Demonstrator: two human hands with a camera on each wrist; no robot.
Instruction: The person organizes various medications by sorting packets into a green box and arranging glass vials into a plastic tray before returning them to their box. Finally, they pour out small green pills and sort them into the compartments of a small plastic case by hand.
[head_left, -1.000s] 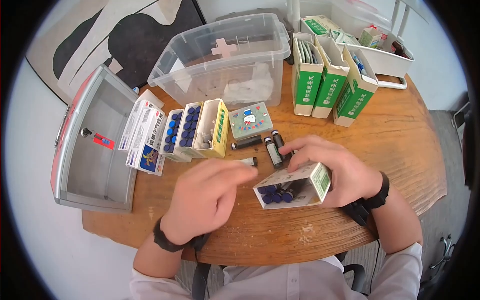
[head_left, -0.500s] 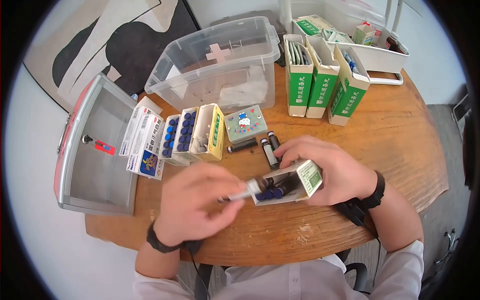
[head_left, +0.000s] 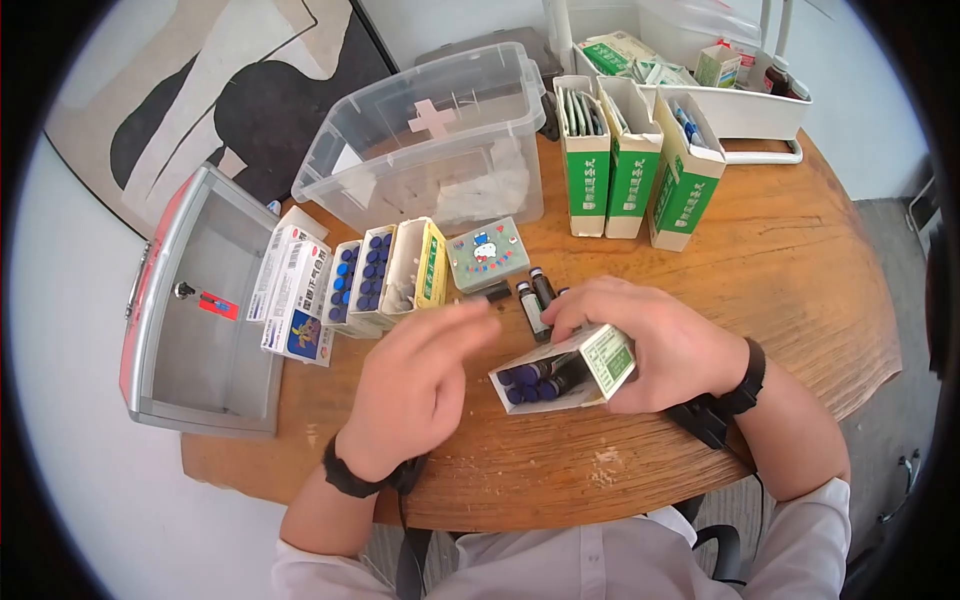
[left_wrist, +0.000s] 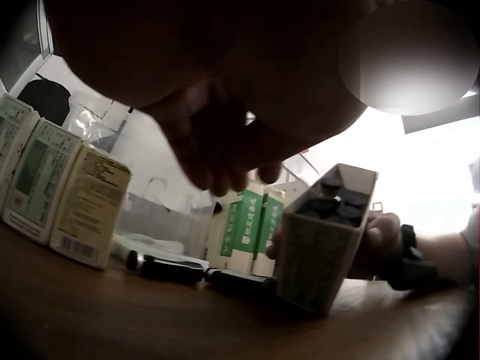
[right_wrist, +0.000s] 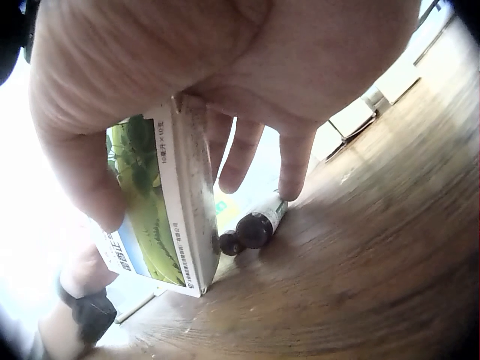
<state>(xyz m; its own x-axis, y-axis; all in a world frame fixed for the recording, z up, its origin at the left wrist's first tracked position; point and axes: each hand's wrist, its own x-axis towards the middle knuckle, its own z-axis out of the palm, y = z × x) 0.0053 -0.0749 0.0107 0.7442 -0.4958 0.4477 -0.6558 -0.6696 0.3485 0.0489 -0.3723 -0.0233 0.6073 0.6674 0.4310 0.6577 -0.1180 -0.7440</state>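
My right hand grips a small carton, thumb on one side and fingers on the other. The carton is tipped with its mouth toward the left hand, and several blue-capped vials show inside. Left of the mouth, my left hand hovers over the table with loosely extended fingers; nothing shows in it. The left wrist view has its fingers hanging above and beside the carton. Dark glass vials lie by the right fingertips, one partly covered by them. Another dark vial lies farther left.
Open cartons of blue-capped vials stand left of a decorated flat case. Farther left are white medicine boxes and a silver case. Behind stand a clear bin, green-and-white cartons and a white tray.
Half a second ago the left hand held a vial at the carton's mouth. Now that hand has drawn back without the vial, and more vials show inside. The right hand keeps its grip.
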